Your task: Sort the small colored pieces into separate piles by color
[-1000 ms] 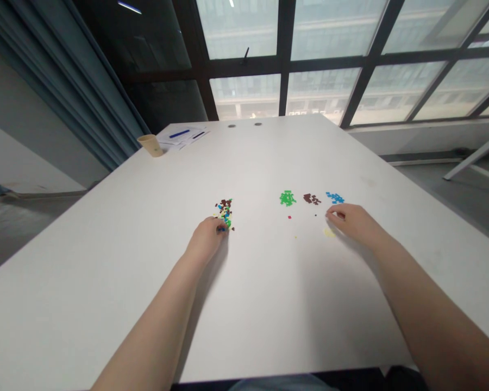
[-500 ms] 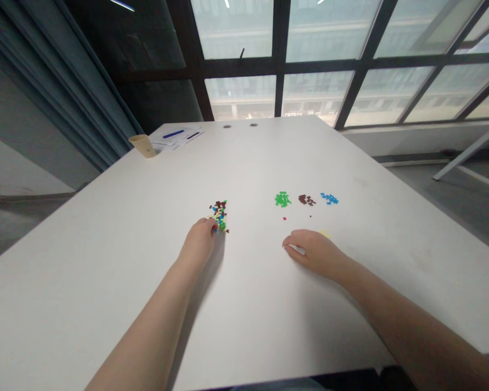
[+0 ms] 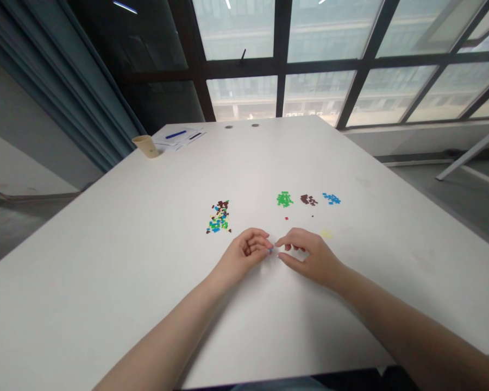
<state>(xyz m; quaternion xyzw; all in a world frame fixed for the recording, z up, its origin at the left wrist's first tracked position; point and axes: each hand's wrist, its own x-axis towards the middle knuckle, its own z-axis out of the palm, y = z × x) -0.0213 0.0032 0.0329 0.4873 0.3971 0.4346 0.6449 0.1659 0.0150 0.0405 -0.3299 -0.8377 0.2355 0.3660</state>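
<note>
Between thumb and fingertips, my left hand point(image 3: 250, 250) pinches a small blue piece point(image 3: 270, 250). Facing it, my right hand point(image 3: 303, 251) has its thumb and forefinger apart, close to that piece, with nothing visible between them. A mixed pile point(image 3: 219, 217) of small brown, blue, green and yellow pieces lies to the left. Sorted by colour beyond my right hand are a green pile point(image 3: 284, 199), a brown pile point(image 3: 308, 200) and a blue pile point(image 3: 331, 198). A yellow pile point(image 3: 326, 234) is just behind my right hand, partly hidden by it.
One red piece point(image 3: 286, 218) and a tiny dark piece point(image 3: 312, 216) lie singly in front of the sorted piles. At the far left of the white table point(image 3: 244, 168) stand a tan paper cup point(image 3: 146, 146) and papers with a blue pen point(image 3: 175, 134).
My left hand has come away from the mixed pile, moving right to meet my right hand, with a blue piece in its fingers. My right hand's thumb and forefinger have spread apart.
</note>
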